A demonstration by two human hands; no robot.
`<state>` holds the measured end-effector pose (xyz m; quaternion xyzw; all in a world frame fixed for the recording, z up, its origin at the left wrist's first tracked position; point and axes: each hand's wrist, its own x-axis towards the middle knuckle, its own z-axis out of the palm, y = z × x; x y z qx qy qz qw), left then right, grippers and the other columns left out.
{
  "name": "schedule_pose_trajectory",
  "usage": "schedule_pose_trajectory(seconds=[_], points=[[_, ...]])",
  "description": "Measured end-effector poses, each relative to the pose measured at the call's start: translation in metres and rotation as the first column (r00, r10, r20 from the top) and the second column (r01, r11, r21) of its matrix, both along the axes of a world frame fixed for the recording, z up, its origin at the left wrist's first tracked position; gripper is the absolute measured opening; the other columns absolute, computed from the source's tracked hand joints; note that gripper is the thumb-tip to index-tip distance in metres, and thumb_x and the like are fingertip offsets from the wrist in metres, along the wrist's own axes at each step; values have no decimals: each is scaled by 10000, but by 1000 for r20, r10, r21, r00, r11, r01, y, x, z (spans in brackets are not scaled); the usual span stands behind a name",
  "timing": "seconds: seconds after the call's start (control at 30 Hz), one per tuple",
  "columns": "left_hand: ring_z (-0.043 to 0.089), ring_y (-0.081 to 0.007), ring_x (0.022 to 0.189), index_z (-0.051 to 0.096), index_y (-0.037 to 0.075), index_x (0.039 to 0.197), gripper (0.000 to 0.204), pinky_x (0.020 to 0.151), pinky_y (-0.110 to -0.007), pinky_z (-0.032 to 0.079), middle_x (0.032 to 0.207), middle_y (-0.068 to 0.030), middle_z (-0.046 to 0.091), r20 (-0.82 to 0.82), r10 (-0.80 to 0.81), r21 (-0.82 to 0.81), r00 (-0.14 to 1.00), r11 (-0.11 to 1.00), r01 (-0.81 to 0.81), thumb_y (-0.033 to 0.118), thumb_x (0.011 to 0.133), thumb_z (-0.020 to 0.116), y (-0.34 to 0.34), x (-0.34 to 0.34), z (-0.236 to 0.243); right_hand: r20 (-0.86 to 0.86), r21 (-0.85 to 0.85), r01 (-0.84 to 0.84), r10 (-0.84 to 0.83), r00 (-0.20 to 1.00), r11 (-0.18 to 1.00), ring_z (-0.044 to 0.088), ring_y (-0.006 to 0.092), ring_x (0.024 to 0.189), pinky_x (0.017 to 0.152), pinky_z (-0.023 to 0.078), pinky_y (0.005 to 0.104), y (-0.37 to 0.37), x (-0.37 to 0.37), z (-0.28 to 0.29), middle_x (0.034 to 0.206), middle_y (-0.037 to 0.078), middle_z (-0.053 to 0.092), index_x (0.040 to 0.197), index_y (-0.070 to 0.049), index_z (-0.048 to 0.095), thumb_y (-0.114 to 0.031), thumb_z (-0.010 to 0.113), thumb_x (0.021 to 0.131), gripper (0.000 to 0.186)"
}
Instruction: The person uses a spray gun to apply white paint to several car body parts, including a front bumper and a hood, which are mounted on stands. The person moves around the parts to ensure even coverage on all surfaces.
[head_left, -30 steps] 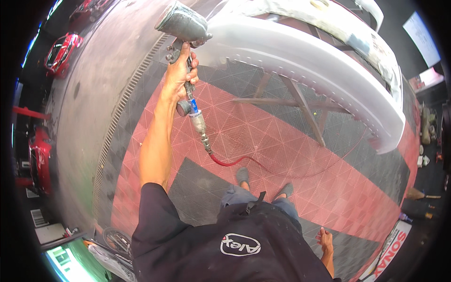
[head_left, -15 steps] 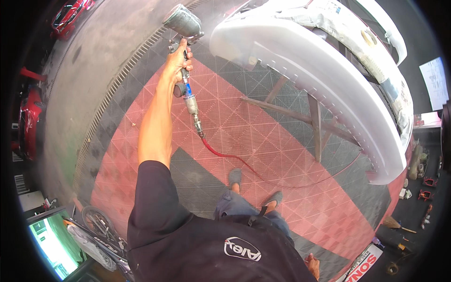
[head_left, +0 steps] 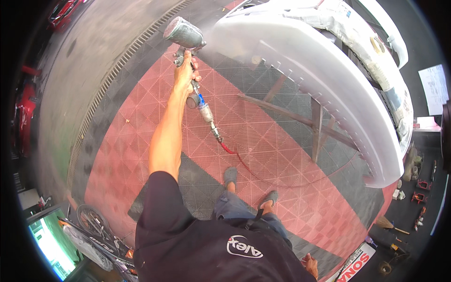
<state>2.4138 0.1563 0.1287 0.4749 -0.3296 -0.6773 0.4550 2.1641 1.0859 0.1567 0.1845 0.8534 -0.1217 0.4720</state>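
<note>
My left hand [head_left: 186, 75] is stretched out far ahead, its fingers wrapped round the grip of a spray gun [head_left: 190, 52] with a grey metal cup [head_left: 184, 33] on top. Below the grip hang a round gauge [head_left: 192, 101], an inline filter [head_left: 205, 114] and a red air hose [head_left: 228, 148]. The gun is level with the left end of a long white bumper [head_left: 324, 61], a small gap apart; pale mist hangs between them. Down by my right side, my right hand [head_left: 310, 266] hangs partly hidden by my shirt. Its fingers are loosely bent, with nothing visible in them.
A dark metal stand [head_left: 315, 131] holds the bumper above red and grey floor tiles [head_left: 263, 141]. Behind it are a masked panel [head_left: 390, 80] and another white part. The hose trails right past my feet. A bicycle [head_left: 94, 221] stands at left, a broom [head_left: 392, 224] at right.
My left hand and the spray gun have shifted slightly right and nearer to me. The hose fittings swung right with them. My right hand stays low at my side.
</note>
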Motion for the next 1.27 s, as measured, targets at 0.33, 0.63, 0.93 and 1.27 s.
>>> schedule_pose_trajectory(seconds=[0.33, 0.63, 0.93, 1.27], points=[[392, -21, 449, 569, 40, 1009, 498, 390, -195, 349, 745, 4, 545, 99, -372, -79, 923, 922, 380, 522, 965, 686, 21, -40, 181, -53, -128, 81, -88, 995, 989, 718, 272, 886, 647, 560, 415, -54, 22, -79, 1082, 140, 702, 1250, 47, 620, -478, 613, 1005, 580], [338, -39, 413, 574, 53, 1241, 318, 364, -244, 330, 640, 37, 429, 351, -217, -351, 911, 872, 342, 307, 1053, 612, 24, -63, 144, -239, -279, -89, 21, 971, 956, 693, 247, 732, 723, 538, 421, -201, 104, -185, 746, 158, 703, 983, 65, 728, -593, 572, 964, 676], [507, -56, 469, 505, -6, 1260, 409, 400, -230, 460, 719, -12, 537, 547, -541, -399, 639, 502, 767, 347, 1064, 569, 143, -172, 89, -275, -576, -197, 39, 961, 794, 637, 400, 1223, 1038, 500, 457, -402, 77, -101, 1269, 297, 660, 1399, 70, 549, -483, 639, 972, 705], [526, -124, 724, 488, 9, 1178, 337, 632, -336, 466, 868, -87, 540, 644, -328, -690, 691, 140, 710, 296, 1054, 614, 202, -285, 81, -690, -596, -552, -19, 724, 584, 555, 382, 1323, 1112, 450, 456, -501, 33, -36, 1487, 236, 519, 1484, 20, 460, -501, 640, 978, 748]])
